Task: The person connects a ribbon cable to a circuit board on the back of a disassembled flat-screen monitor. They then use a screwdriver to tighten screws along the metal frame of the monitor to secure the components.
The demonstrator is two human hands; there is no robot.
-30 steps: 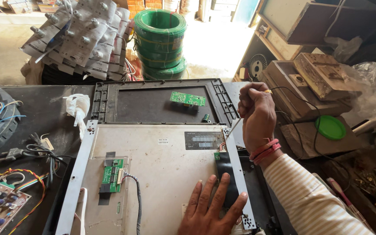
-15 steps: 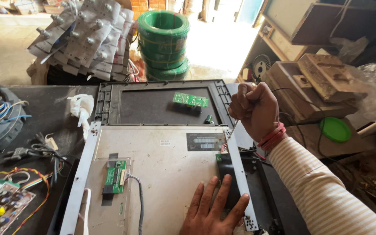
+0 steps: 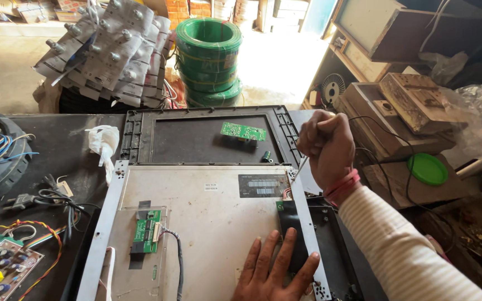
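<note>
A metal display panel point(image 3: 207, 223) lies back side up on the dark workbench. My right hand point(image 3: 326, 147) grips a screwdriver point(image 3: 300, 165), its tip down at the panel's top right corner. My left hand point(image 3: 275, 270) presses flat, fingers spread, on the panel's lower right edge, partly over a black strip. A small green circuit board point(image 3: 146, 230) with a grey cable sits on the panel's lower left.
A black plastic back cover point(image 3: 207, 139) lies behind the panel with a green circuit board point(image 3: 243, 131) on it. Green wire coils point(image 3: 209, 58) stand further back. Loose plugs, wires and a board point(image 3: 6, 267) lie left; a green lid point(image 3: 428, 169) and wooden boxes right.
My right hand has come down a little and brought the screwdriver tip onto the panel's top right corner. My left hand stays flat on the lower right edge.
</note>
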